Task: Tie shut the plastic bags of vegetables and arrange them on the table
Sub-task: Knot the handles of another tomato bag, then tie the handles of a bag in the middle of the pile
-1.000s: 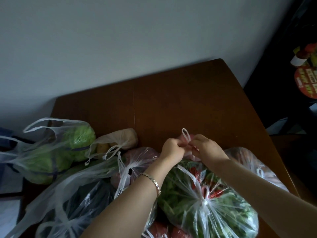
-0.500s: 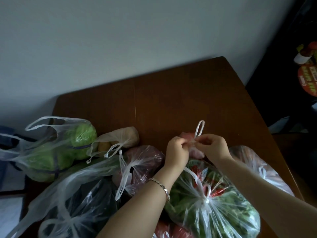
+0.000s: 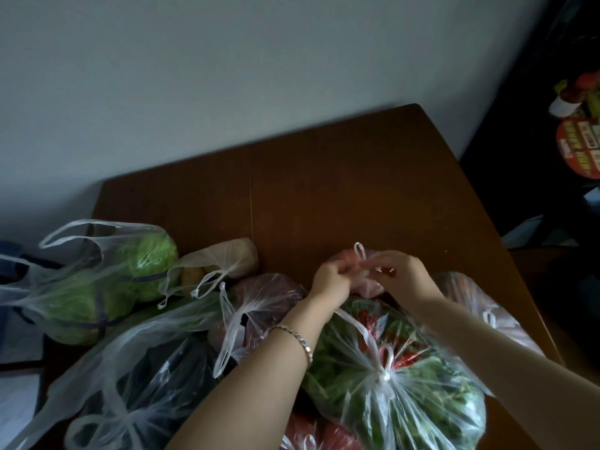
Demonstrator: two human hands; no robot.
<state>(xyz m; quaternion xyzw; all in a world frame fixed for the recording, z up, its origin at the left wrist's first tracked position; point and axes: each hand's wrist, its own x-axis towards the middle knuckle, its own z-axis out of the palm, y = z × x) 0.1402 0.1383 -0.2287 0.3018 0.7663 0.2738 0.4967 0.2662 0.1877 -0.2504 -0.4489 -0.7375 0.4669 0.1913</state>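
Observation:
My left hand [image 3: 331, 278] and my right hand [image 3: 400, 273] pinch the thin handles [image 3: 359, 251] of a small clear bag of pinkish-red produce [image 3: 370, 285] in the middle of the brown table [image 3: 324, 196]. One white handle loop sticks up between my fingers. In front of it lies a knotted bag of leafy greens and red chillies [image 3: 406, 391]. To the left sit an open bag of green cabbages [image 3: 107, 284], a small bag of potatoes [image 3: 224, 259], a tied reddish bag [image 3: 269, 293] and a bag of dark vegetables [image 3: 156, 378].
A further clear bag [image 3: 487, 306] lies at the right table edge. The far half of the table runs bare to a pale wall [image 3: 227, 76]. Dark shelving with a red label [image 3: 581, 147] stands off to the right. A silver bracelet [image 3: 300, 341] is on my left wrist.
My hands have kept working the handles of the small bag: the loop rose above my fingers half a second ago and now stands shorter, closer to my fingertips. The other bags have not moved.

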